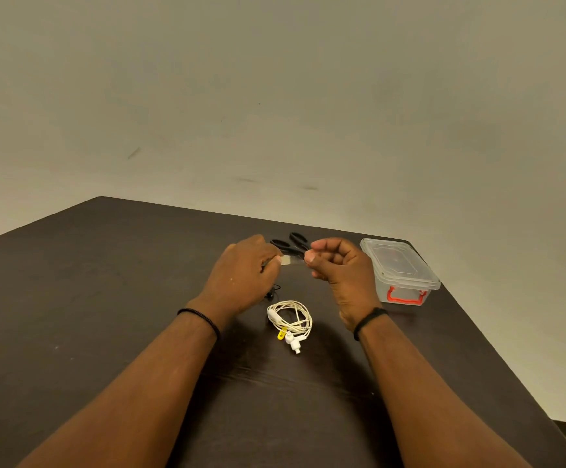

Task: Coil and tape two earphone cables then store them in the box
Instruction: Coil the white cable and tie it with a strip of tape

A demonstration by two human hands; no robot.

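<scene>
I hold a short strip of clear tape (291, 261) stretched between both grips: my left hand (244, 275) pinches one end with fingers curled, my right hand (337, 265) pinches the other between thumb and forefinger. To do this well, I judge I should keep the strip taut and flat so it doesn't fold onto itself, sticky side facing down toward the coil, and lower it squarely across the bundled strands.

The strip's long axis runs straight from one grip to the other, roughly level. Just below my grips, toward me, the white earphone cable (290, 319) lies coiled on the table (106, 298), its earbuds and plug pointing toward me. A bit of black cable (272, 291) shows under my left grip. Scissors (291, 244) lie just beyond the tape; the lidded box (399, 271) sits outward of my right grip.
</scene>
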